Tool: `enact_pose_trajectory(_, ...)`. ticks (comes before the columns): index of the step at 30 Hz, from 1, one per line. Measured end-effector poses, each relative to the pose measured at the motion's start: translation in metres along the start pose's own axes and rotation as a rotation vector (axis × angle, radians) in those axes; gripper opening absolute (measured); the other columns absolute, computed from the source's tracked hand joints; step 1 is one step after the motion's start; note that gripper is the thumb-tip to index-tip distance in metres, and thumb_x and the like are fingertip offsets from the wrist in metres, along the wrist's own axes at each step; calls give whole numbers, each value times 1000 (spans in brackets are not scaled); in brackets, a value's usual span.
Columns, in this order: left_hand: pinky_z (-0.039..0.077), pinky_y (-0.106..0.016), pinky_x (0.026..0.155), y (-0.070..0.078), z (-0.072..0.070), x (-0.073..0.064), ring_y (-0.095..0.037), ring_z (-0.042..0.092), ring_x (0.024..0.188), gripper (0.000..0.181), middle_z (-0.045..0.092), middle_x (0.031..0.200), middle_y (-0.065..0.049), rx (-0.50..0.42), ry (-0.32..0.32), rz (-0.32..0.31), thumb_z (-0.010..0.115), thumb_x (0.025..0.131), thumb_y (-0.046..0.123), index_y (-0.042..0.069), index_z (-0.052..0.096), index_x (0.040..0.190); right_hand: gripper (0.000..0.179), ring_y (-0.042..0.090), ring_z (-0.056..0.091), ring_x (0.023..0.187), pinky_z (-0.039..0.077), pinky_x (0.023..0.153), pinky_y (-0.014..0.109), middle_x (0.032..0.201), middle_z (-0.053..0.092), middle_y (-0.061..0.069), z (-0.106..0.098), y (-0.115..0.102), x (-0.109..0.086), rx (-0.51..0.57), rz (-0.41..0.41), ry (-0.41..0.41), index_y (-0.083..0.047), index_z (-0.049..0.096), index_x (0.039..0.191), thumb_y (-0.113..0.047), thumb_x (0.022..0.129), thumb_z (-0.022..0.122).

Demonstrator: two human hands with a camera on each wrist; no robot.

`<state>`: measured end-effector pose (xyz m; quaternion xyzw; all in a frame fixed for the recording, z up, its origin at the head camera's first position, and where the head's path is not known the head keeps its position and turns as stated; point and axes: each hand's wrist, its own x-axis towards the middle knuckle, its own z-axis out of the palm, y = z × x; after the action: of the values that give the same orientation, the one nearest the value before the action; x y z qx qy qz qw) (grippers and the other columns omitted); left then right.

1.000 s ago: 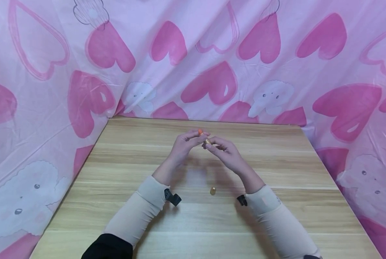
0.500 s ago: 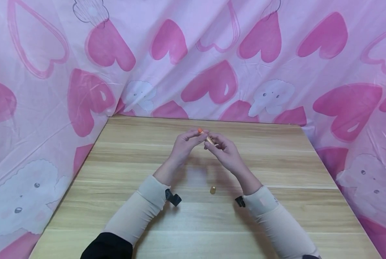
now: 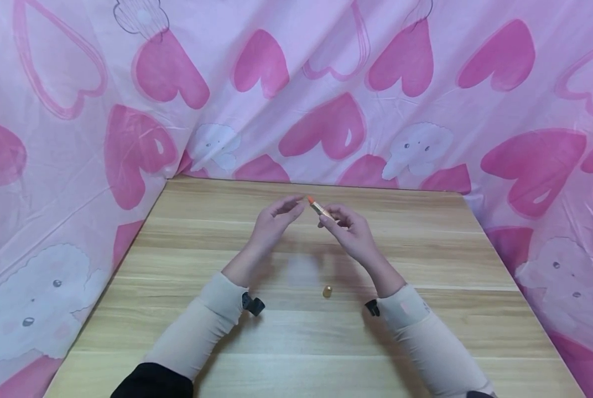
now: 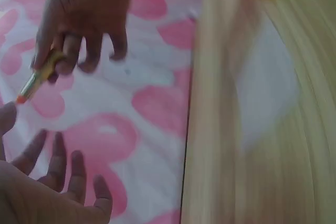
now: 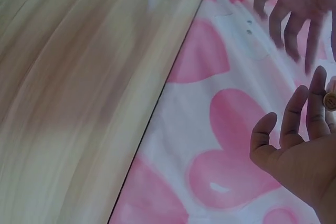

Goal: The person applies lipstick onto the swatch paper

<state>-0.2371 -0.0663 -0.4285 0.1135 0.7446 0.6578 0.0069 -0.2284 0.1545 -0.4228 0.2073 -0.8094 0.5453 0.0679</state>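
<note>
An orange-tipped lipstick (image 3: 318, 207) in a gold tube is pinched between the thumb and fingers of my right hand (image 3: 350, 229), above the table. Its orange end points up and to the left. In the right wrist view only the tube's round base (image 5: 330, 101) shows, at the edge. My left hand (image 3: 271, 224) is just left of the tip, fingers relaxed and holding nothing. The left wrist view has its spread fingers below the lipstick (image 4: 35, 81). A gold lipstick cap (image 3: 327, 291) stands on the table between the forearms.
The wood-grain table (image 3: 426, 342) runs back to a pink heart-patterned curtain (image 3: 321, 127), which also lines both sides. A pale patch (image 3: 303, 271) lies on the tabletop behind the cap; I cannot tell whether it is paper or reflected light. Small black cameras (image 3: 253, 304) sit at the wrists.
My left hand has let go of the lipstick and moved slightly left. My right hand now holds it alone, and more of the tube shows. The cap has stayed put.
</note>
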Motion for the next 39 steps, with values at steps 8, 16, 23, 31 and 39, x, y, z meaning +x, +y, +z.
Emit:
enact_pose_trajectory(8, 45, -52, 99, -34, -26, -16, -26, 57, 118, 39, 66, 125, -1, 829, -179, 228, 69, 94, 44, 19, 70, 124, 12, 14, 60, 81, 46, 66, 34, 86, 70, -9, -5, 19, -3, -222, -73, -99, -20, 71, 104, -28, 96, 71)
enact_pose_trajectory(16, 36, -60, 105, -56, -24, -49, -28, 45, 134, 56, 54, 146, 1, 1078, -383, 192, 66, 90, 58, 30, 62, 138, 21, 13, 58, 81, 49, 69, 34, 89, 68, -10, -1, 31, -11, -439, -91, -290, -19, 71, 108, -36, 96, 69)
enact_pose_trajectory(23, 28, -64, 110, -58, -22, -53, -37, 32, 144, 59, 41, 157, -7, 1087, -394, 129, 69, 87, 59, 29, 63, 137, 17, 12, 59, 81, 50, 68, 32, 86, 68, -12, 4, 35, -13, -533, -114, -361, -19, 71, 105, -35, 96, 69)
enact_pose_trajectory(31, 22, -70, 110, -63, -19, -52, -42, 24, 148, 57, 32, 162, -10, 1122, -402, 86, 68, 88, 60, 33, 62, 138, 19, 10, 57, 80, 48, 71, 33, 83, 67, -13, 8, 41, -15, -617, -122, -408, -21, 72, 104, -38, 96, 69)
enact_pose_trajectory(39, 10, -82, 105, -63, -17, -52, -46, 18, 149, 52, 27, 164, -7, 1088, -426, 20, 65, 91, 57, 36, 61, 138, 21, 12, 59, 82, 47, 73, 36, 82, 68, -12, 9, 46, -16, -644, -129, -405, -21, 72, 105, -39, 95, 69)
